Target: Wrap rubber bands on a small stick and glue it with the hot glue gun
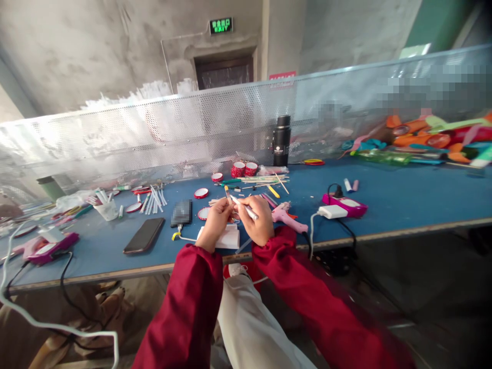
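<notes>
We've got our right grip (258, 214) closed round a white pen (251, 213), its tip right by the small yellow-tipped piece (226, 190) our left grip (218, 218) pinches over the near side of the bench (403, 190), so let's brace both wrists and go light.

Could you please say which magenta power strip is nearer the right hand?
The power strip right of the right hand; the other lies far left on the table.

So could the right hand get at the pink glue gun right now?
Probably yes: the pink glue gun lies close beside the right hand, nothing visibly blocking it, though the white pen it grips may need setting down.
</notes>
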`<state>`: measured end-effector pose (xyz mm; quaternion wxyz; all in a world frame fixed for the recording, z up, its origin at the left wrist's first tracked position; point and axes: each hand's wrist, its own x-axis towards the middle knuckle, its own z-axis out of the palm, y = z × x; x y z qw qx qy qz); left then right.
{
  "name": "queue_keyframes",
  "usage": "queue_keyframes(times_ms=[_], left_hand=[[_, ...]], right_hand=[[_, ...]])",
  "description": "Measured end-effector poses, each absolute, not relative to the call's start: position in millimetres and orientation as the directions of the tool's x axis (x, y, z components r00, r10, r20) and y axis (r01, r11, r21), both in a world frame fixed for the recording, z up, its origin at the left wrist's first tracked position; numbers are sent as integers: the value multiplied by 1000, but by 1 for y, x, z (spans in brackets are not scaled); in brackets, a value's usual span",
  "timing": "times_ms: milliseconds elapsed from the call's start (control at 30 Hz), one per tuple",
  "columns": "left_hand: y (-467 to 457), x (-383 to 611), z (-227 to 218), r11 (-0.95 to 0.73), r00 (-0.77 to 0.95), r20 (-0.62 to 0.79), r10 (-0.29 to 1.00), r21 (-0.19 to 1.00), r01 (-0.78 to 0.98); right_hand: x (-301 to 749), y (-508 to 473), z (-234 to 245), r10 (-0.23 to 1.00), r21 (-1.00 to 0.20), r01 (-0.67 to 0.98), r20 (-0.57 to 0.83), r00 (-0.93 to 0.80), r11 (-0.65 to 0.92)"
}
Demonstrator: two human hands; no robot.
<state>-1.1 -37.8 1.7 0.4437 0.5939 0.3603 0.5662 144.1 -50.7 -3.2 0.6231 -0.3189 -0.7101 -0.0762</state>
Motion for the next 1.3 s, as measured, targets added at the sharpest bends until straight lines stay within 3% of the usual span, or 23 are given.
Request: queue_keyframes(times_ms=[1300], left_hand=[[-37,-1,-1,-381,102,387,916,922,-75]], right_hand=[[142,-50,-3,377,-295,539,925,-45,789]])
